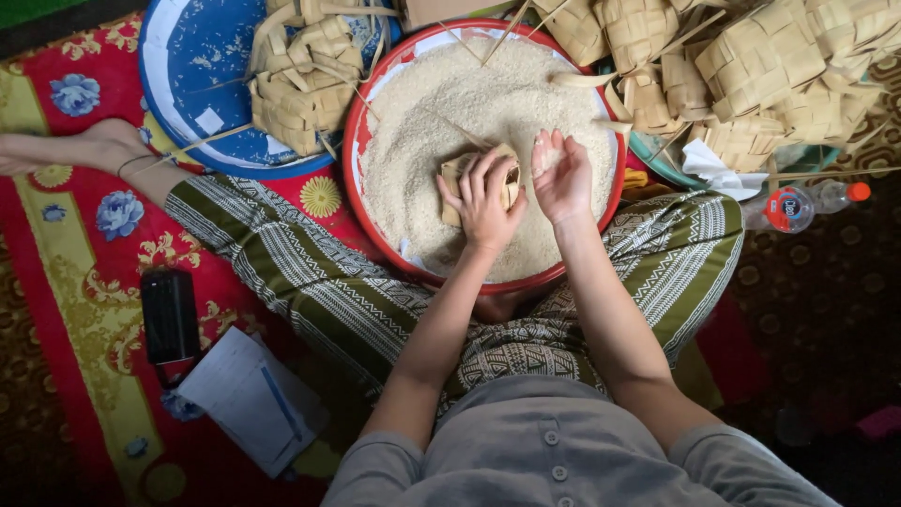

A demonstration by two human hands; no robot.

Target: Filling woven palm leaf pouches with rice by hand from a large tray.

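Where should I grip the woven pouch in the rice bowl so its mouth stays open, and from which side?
Grip the woven pouch by its flat woven sides, coming from above on its left, as the left hand does now. The opening faces right toward the right hand, which is cupped with rice, so that side should probably stay clear. It rests on the rice in the red bowl.

A red woven floor mat with blue flowers and yellow borders covers the floor on the left. On the right lies a dark brown carpet with a pale ring pattern, mostly in shadow. A strip of green flooring shows at the top left corner. The light is soft and even, brightest near the top.
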